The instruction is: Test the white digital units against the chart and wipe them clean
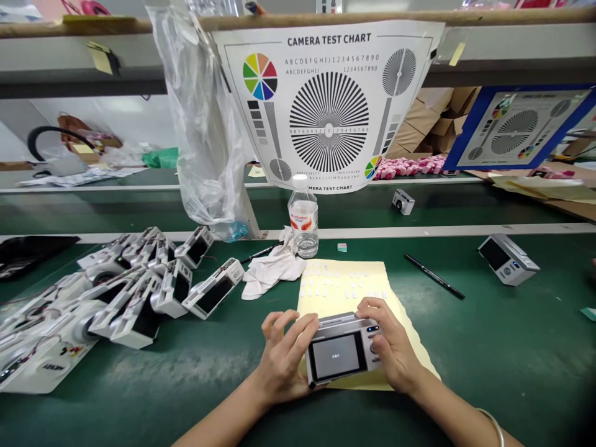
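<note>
Both hands hold a silver digital camera (338, 357) above a yellow sheet (386, 380), its back turned toward me. The camera's screen is lit grey with small text at its middle, and a blue light shows near its right edge. My left hand (286, 357) grips the left side, fingers curled along the upper edge and the thumb underneath. My right hand (393, 347) closes around the right end, index finger on top and thumb by the back buttons. Small white pieces (321, 290) lie in rows on the sheet beyond the camera.
Several partly open cameras (139, 298) are heaped at the left. A white cloth (274, 273), a clear bottle (305, 223) and a black pen (434, 276) lie or stand farther back. Another silver camera (507, 259) sits at the right. A test chart (329, 118) hangs ahead, beside a plastic bag (195, 118).
</note>
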The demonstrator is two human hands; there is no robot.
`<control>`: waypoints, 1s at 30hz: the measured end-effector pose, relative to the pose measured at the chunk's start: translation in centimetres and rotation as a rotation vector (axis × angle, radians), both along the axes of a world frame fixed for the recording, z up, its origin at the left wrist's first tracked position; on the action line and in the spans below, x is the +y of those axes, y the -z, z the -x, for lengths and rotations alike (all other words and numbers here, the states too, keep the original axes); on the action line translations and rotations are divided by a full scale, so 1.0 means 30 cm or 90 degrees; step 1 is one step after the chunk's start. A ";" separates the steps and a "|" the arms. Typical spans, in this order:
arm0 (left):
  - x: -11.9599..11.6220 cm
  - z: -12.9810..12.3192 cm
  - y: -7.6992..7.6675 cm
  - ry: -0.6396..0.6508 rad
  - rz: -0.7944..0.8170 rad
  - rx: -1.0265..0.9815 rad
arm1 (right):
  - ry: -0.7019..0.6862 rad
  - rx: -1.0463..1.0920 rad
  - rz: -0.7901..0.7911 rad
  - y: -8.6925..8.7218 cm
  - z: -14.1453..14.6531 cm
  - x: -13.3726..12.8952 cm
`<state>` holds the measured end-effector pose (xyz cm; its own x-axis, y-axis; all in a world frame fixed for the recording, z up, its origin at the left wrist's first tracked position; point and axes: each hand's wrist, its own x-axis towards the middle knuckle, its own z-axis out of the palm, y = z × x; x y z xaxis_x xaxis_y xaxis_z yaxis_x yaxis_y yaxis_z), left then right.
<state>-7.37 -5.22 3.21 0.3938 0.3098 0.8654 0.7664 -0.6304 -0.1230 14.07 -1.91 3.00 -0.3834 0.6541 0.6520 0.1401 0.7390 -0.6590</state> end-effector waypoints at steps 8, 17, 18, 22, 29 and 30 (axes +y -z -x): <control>0.000 0.000 -0.003 -0.009 -0.005 -0.001 | -0.007 0.009 -0.006 -0.001 0.000 0.001; 0.002 0.001 0.000 -0.010 -0.006 -0.002 | 0.002 0.001 -0.003 -0.004 0.000 -0.001; 0.002 0.001 0.003 -0.010 -0.004 -0.007 | 0.002 0.001 -0.002 -0.005 -0.001 -0.001; 0.001 -0.002 0.007 -0.012 -0.002 -0.006 | -0.001 0.002 0.011 0.000 0.001 -0.004; 0.021 0.021 -0.034 -0.030 -0.030 0.022 | 0.082 -0.006 0.091 -0.012 -0.034 0.039; 0.034 0.027 -0.048 -0.018 -0.043 0.055 | 0.145 0.013 0.098 -0.024 -0.057 0.061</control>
<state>-8.19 -4.19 4.65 0.4591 0.2638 0.8483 0.7687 -0.5966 -0.2304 15.78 -0.07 3.74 -0.2027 0.8139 0.5444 0.2772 0.5809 -0.7653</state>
